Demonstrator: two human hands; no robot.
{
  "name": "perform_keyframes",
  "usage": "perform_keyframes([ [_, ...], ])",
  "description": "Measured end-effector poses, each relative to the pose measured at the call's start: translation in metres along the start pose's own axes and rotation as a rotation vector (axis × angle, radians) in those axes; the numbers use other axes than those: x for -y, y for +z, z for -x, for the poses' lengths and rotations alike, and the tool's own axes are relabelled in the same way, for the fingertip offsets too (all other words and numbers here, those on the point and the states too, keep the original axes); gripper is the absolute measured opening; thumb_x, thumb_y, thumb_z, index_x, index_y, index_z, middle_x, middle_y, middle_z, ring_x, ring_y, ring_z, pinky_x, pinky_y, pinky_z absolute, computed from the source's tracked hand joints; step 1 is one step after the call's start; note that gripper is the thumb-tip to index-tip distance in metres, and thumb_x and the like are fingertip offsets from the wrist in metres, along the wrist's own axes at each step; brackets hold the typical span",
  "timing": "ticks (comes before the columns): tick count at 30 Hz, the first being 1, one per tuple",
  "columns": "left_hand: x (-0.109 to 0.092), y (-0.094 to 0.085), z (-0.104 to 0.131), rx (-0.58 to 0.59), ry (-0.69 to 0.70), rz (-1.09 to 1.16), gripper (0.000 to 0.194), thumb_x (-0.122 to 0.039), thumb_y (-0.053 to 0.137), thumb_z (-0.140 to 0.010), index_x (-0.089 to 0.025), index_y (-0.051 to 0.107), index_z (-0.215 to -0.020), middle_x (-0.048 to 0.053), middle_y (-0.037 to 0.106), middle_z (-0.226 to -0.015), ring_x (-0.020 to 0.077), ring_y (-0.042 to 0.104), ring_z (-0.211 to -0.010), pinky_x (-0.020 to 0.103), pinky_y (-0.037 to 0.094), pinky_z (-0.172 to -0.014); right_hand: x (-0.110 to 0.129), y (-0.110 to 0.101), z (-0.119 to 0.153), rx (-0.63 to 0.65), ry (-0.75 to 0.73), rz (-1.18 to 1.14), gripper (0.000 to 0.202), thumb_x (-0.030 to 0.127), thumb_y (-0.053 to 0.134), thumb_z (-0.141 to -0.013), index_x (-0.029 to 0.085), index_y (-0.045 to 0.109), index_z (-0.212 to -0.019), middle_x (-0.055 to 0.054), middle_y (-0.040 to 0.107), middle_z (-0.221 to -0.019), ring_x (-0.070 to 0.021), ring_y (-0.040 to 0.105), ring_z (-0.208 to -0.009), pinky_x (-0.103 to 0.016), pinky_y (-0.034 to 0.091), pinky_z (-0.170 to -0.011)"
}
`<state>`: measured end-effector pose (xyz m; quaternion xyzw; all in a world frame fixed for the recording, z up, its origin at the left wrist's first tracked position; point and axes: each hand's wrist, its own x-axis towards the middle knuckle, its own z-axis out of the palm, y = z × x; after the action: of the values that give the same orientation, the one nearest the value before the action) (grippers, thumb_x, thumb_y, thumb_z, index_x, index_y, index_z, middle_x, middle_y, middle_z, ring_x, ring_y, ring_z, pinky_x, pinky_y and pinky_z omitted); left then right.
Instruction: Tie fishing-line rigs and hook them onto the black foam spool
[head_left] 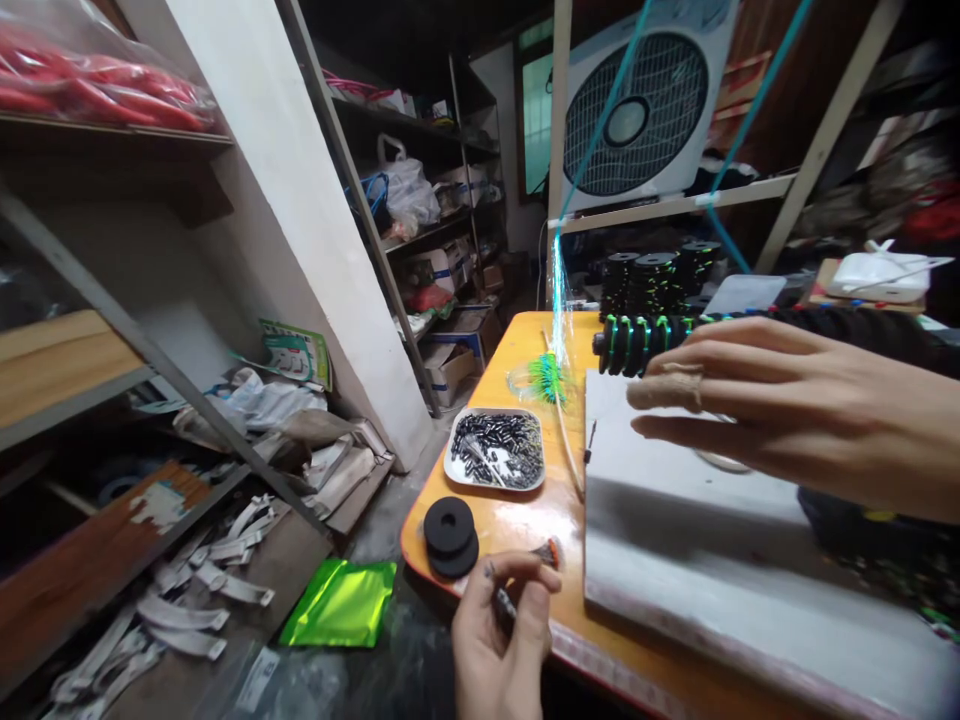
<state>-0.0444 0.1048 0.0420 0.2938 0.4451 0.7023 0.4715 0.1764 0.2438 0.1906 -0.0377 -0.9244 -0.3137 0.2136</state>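
Observation:
My left hand (504,635) is curled at the table's near edge, thumb and fingers closed. A small dark piece shows between its fingers, too small to name. Just beyond the fingertips is a small object with an orange tip (552,552); whether the hand holds it cannot be made out. My right hand (780,405) is stretched out over the white board (645,560), fingers extended, one wrapped in tan tape. Behind its fingers lies a row of black foam discs (637,345) wound with green line; the hand partly hides it.
Black foam spools (448,530) sit at the orange table's (420,510) left corner. Near them is a white tray (454,474) of small dark pieces. Green strands (550,378) hang farther back. Wound spools (656,280) and a box fan (637,110) stand behind; shelves line the left.

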Motion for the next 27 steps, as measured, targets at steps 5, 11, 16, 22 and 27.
perform_keyframes([
  [5, -0.009, 0.009, -0.003, 0.104, 0.018, -0.181, 0.035, -0.048, 0.077, -0.079, -0.016, 0.079, -0.095, 0.010, 0.073, -0.093, 0.0088, 0.043, -0.056, 0.022, 0.034, -0.050, 0.029, 0.004, 0.009, -0.041, 0.019, -0.102, 0.038, 0.020, 0.029, -0.107, 0.021, 0.065, -0.118, -0.002, 0.073, -0.117, -0.0144, 0.061, -0.113, -0.035, 0.031, -0.118],
  [11, -0.019, 0.031, -0.003, 0.290, -0.121, -0.301, 0.027, -0.038, 0.083, -0.075, -0.020, 0.081, -0.095, 0.005, 0.071, -0.096, 0.0092, 0.040, -0.061, 0.026, 0.036, -0.062, 0.059, 0.003, 0.012, -0.007, 0.016, -0.163, 0.038, 0.015, 0.030, -0.104, 0.021, 0.062, -0.123, -0.004, 0.075, -0.114, -0.0143, 0.061, -0.121, -0.032, 0.029, -0.123],
  [16, -0.017, 0.035, -0.002, 0.382, -0.263, -0.240, 0.044, -0.056, 0.076, -0.077, -0.014, 0.077, -0.089, 0.001, 0.056, -0.071, 0.0087, 0.035, -0.059, 0.025, 0.027, -0.054, 0.073, 0.005, 0.012, -0.001, 0.041, -0.217, 0.038, 0.016, 0.031, -0.102, 0.021, 0.064, -0.119, -0.006, 0.074, -0.112, -0.0150, 0.056, -0.129, -0.031, 0.030, -0.124],
  [22, -0.017, 0.028, 0.006, 0.404, -0.289, -0.269, 0.044, -0.056, 0.076, -0.078, -0.013, 0.068, -0.074, 0.000, 0.057, -0.065, 0.0064, 0.037, -0.055, 0.025, 0.025, -0.053, 0.088, 0.011, 0.019, 0.018, 0.056, -0.246, 0.042, 0.012, 0.030, -0.098, 0.014, 0.060, -0.127, -0.009, 0.074, -0.108, -0.0169, 0.062, -0.119, -0.029, 0.033, -0.122],
  [27, -0.012, 0.018, 0.010, 0.366, -0.346, -0.179, 0.048, -0.061, 0.078, -0.073, -0.015, 0.063, -0.069, -0.006, 0.047, -0.050, 0.0034, 0.030, -0.043, 0.022, 0.019, -0.043, 0.101, 0.016, 0.042, -0.050, 0.029, -0.234, 0.047, 0.023, 0.033, -0.098, 0.012, 0.063, -0.133, -0.009, 0.074, -0.116, -0.0194, 0.064, -0.117, -0.027, 0.044, -0.115],
])
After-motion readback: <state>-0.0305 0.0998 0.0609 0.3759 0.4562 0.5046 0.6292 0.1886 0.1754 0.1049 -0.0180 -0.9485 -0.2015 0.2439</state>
